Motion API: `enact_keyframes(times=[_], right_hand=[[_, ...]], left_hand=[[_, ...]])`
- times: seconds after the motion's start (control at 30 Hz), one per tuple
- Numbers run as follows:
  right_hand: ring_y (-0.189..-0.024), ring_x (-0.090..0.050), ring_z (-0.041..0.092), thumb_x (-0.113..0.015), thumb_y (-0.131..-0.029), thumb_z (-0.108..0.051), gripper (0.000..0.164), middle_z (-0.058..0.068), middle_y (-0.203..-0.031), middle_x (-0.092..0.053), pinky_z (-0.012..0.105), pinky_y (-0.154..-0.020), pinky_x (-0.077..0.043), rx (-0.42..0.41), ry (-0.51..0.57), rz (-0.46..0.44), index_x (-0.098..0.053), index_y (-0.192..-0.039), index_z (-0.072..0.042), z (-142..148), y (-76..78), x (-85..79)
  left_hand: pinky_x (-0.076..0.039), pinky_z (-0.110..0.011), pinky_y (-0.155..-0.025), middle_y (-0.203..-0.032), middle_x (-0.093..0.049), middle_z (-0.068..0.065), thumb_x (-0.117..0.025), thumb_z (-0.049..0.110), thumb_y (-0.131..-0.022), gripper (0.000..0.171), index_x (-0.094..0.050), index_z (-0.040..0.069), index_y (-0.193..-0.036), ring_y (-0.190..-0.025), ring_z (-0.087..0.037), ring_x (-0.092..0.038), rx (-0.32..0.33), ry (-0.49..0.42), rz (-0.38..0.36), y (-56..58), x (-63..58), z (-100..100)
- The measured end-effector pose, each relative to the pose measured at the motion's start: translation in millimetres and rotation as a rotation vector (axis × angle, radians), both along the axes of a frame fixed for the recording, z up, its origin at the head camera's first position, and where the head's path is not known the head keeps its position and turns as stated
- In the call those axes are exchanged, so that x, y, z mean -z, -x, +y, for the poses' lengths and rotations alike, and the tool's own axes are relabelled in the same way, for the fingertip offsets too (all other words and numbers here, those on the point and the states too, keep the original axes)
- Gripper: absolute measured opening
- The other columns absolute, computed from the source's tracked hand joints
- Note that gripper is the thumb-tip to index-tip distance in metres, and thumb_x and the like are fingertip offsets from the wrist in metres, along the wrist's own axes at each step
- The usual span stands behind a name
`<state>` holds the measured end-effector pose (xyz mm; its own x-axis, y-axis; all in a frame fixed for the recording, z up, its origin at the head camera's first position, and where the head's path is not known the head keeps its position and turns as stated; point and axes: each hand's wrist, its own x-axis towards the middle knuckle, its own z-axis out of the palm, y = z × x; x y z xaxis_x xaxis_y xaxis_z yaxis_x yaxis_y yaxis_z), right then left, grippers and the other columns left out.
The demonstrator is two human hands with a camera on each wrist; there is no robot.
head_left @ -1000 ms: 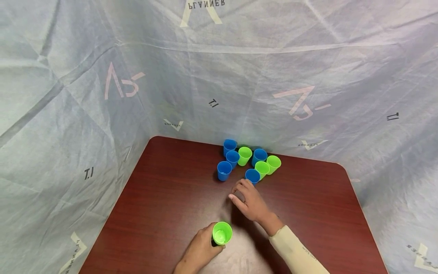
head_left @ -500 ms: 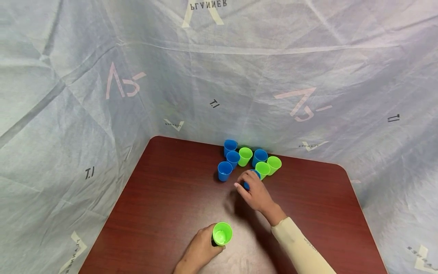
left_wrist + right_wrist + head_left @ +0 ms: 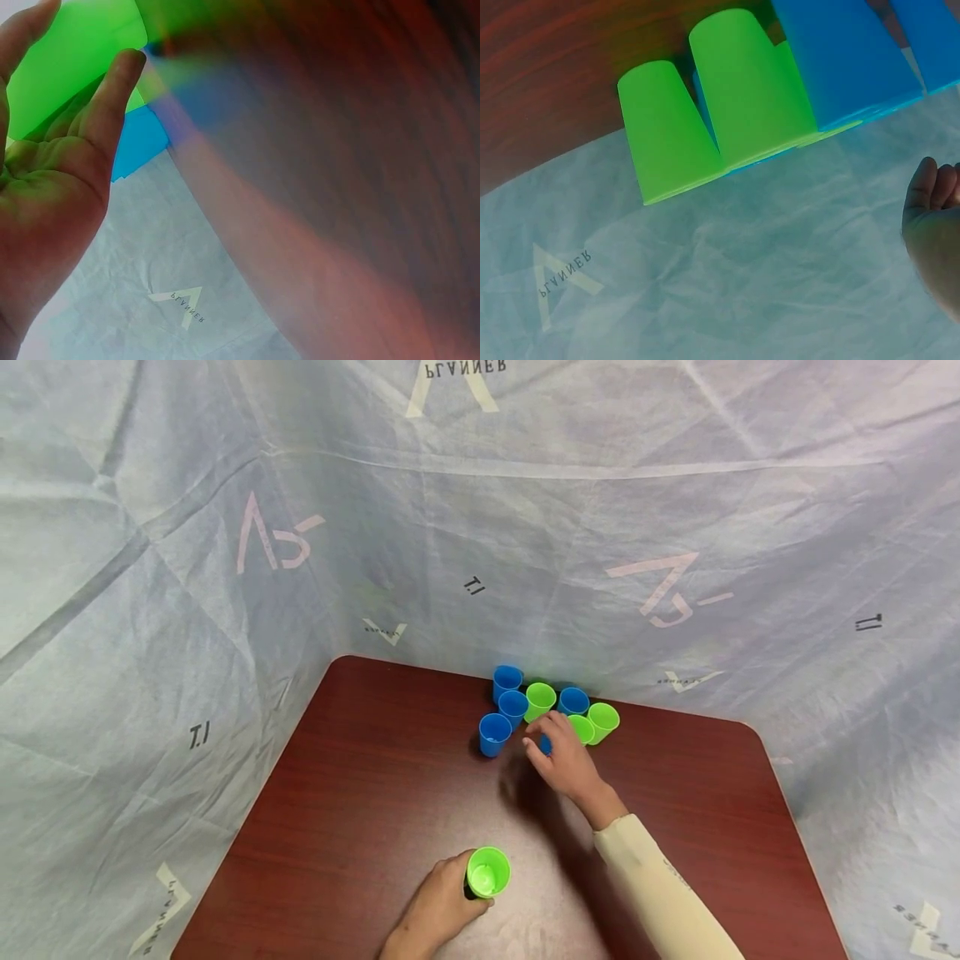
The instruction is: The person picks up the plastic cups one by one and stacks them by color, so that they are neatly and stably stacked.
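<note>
At the table's front my left hand point(image 3: 438, 902) grips an upright green cup point(image 3: 488, 872), fingers on one side and thumb on the other. The left wrist view shows the same green cup point(image 3: 67, 75) in that hand. My right hand point(image 3: 564, 760), fingers loosely bent, hovers over a blue cup point(image 3: 546, 745) and partly hides it. In the right wrist view this hand point(image 3: 937, 217) appears apart from the blue cup point(image 3: 844, 64). Behind it stand a green cup point(image 3: 582, 727) and another green cup point(image 3: 603, 722).
Left of the right hand, blue cups stand in a slanted line, the nearest blue cup point(image 3: 495, 735) in front. A green cup point(image 3: 540, 702) and a blue cup point(image 3: 573, 700) are farther back. Grey printed sheeting point(image 3: 525, 568) hangs behind the dark red table point(image 3: 360, 793).
My right hand has moved forward and slightly right, coming over the blue cup and covering more of it. My left hand and its green cup have stayed in place.
</note>
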<state>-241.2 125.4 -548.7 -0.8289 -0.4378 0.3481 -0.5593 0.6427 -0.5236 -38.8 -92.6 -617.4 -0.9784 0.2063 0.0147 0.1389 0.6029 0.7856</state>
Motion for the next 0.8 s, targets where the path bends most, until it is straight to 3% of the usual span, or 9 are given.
enact_keyframes(times=[0.3, 0.53, 0.8], right_hand=[[-0.108, -0.059, 0.032, -0.065, -0.101, -0.017, 0.019, 0.014, -0.121, -0.063, 0.051, -0.095, -0.056, 0.051, -0.020, -0.062, -0.067, -0.116, -0.006, -0.5, 16.3, -0.3], [-0.108, -0.055, 0.030, -0.064, -0.099, -0.014, 0.028, 0.014, -0.130, -0.061, 0.046, -0.088, -0.054, 0.053, -0.045, -0.085, -0.067, -0.125, -0.004, 2.5, 29.6, -1.9], [-0.140, -0.046, 0.041, -0.063, -0.099, -0.013, 0.042, 0.019, -0.150, -0.053, 0.060, -0.113, -0.047, 0.062, -0.138, -0.141, -0.063, -0.139, -0.001, 8.1, 52.8, -6.7]], left_hand=[[-0.060, -0.034, -0.086, -0.105, -0.079, -0.001, -0.096, 0.014, -0.070, 0.051, -0.072, 0.012, -0.116, -0.097, -0.015, -0.074, 0.006, -0.024, 0.026, 0.5, 1.1, -1.0], [-0.060, -0.033, -0.086, -0.105, -0.079, -0.001, -0.095, 0.014, -0.071, 0.052, -0.071, 0.012, -0.116, -0.097, -0.014, -0.074, 0.009, -0.030, 0.022, 0.8, 1.4, -3.1], [-0.060, -0.034, -0.088, -0.108, -0.079, -0.001, -0.095, 0.014, -0.072, 0.052, -0.070, 0.012, -0.118, -0.100, -0.015, -0.074, 0.030, -0.056, -0.016, 0.1, -0.5, -4.1]])
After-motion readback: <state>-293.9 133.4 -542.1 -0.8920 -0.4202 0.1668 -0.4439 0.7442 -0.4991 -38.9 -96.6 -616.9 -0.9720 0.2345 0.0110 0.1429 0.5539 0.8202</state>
